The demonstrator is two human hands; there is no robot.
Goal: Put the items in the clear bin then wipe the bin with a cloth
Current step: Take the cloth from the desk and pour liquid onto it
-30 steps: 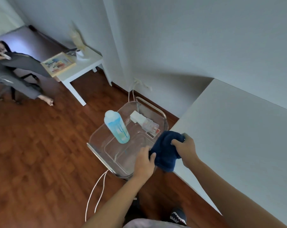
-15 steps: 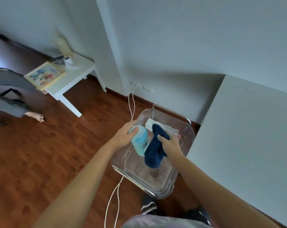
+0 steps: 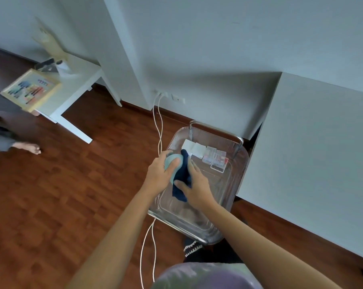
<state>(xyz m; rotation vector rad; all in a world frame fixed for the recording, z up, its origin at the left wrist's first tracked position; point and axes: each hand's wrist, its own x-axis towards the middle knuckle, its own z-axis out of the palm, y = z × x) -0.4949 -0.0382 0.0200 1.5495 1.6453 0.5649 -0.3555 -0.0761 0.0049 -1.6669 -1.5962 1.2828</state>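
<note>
The clear bin point(image 3: 238, 184) with metal handles stands on the wooden floor beside a white table. My left hand point(image 3: 158, 174) grips the top of a light blue bottle point(image 3: 172, 162) inside the bin's left side. My right hand point(image 3: 194, 185) presses a dark blue cloth point(image 3: 181, 185) against the bottle, with the cloth hanging down into the bin. At the bin's far end lie a white box point(image 3: 194, 149) and small clear cases point(image 3: 216, 160) with coloured contents.
White cables point(image 3: 159, 126) run from a wall socket past the bin's left side. A white table point(image 3: 314, 159) borders the bin on the right. A small white side table point(image 3: 72, 88) with a colourful board stands at the left, near another person's bare foot point(image 3: 28, 147).
My left hand left the bin's rim and took hold of the blue bottle. My right hand carried the cloth into the bin and against the bottle. The view shifted so the bin sits closer to centre.
</note>
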